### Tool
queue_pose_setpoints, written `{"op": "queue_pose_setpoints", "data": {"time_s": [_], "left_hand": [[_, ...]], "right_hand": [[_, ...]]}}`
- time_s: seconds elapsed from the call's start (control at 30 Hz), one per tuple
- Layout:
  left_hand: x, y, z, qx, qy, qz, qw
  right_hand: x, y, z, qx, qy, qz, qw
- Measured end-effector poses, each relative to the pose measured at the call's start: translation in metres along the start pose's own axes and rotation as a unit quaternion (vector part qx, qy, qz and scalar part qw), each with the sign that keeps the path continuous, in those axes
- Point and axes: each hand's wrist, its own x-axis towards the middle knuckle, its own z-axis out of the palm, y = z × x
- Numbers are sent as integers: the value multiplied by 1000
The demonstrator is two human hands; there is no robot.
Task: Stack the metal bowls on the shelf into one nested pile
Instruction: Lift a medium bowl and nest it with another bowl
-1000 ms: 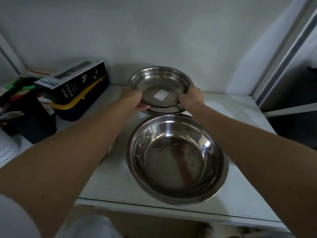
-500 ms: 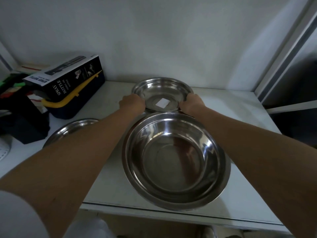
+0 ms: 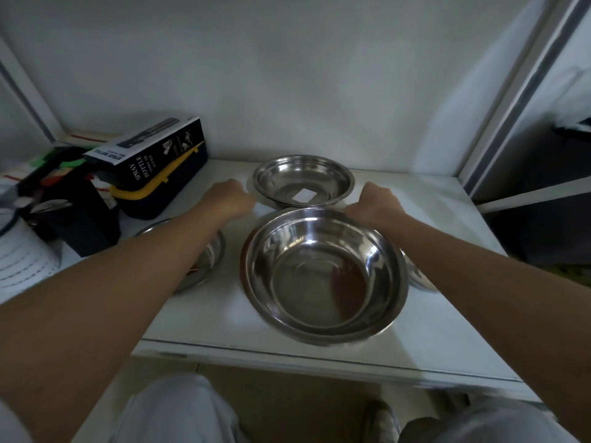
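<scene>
On shelf (image 3: 431, 219), black box (image 3: 153, 155) lettered "SPRAY BOTTLE" beside bowls (image 3: 303, 183).

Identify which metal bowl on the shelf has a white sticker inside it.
The back bowl near the wall, between the two hands; its white label sets it apart from the bare large front bowl and the partly hidden side bowls.

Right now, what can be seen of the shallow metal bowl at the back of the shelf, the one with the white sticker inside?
The shallow, shiny metal bowl with a white rectangular sticker sits upright at the back of the white shelf, near the wall. A second rim edge shows just beneath its front, so it seems nested on another bowl. It holds nothing but the sticker. The left hand and right hand flank it, apparently not touching. The large deep metal bowl sits just in front.
</scene>
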Motion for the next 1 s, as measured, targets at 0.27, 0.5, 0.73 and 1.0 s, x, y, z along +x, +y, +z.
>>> {"op": "queue_pose_setpoints", "data": {"time_s": [0.27,0.5,0.73,1.0], "left_hand": [[-48,-39,-6,126,-88,11,988],[-57,-55,-3,201,-96,51,974],[-61,-77,-11,281,-27,65,957],[-51,-88,-22,220,-32,31,974]], "right_hand": [[-23,18,6,-67,-22,19,997],[-32,26,6,-122,-13,9,992],[-39,4,16,-74,-54,-2,996],[-42,-17,24,64,-85,33,994]]}}
